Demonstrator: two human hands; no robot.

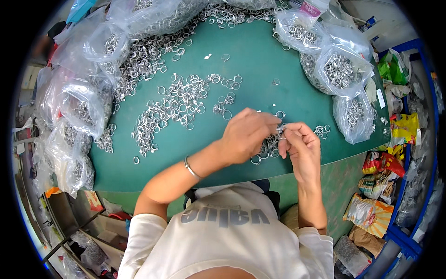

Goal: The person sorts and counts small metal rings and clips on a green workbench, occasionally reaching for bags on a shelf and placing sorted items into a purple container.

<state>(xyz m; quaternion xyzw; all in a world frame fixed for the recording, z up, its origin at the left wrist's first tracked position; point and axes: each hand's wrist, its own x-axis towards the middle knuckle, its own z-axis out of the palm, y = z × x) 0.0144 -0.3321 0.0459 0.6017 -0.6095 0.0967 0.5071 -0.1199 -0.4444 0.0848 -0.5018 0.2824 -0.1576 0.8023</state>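
I watch from afar, taking the near pile of metal rings [268, 149] on the green surface [297, 88] as my landmark. A single metal ring [282, 132] sits at the pile's upper right, between both hands. My right hand [299, 142], right of the pile, pinches it between thumb and forefinger, other fingers curled. My left hand [251, 132], left of the pile, brings bent fingertips against the ring's left side; I cannot tell whether they grip. The right hand is nearer; the ring's facing is too small to read.

Colourful packages [369, 215] along a blue rack [405, 240]
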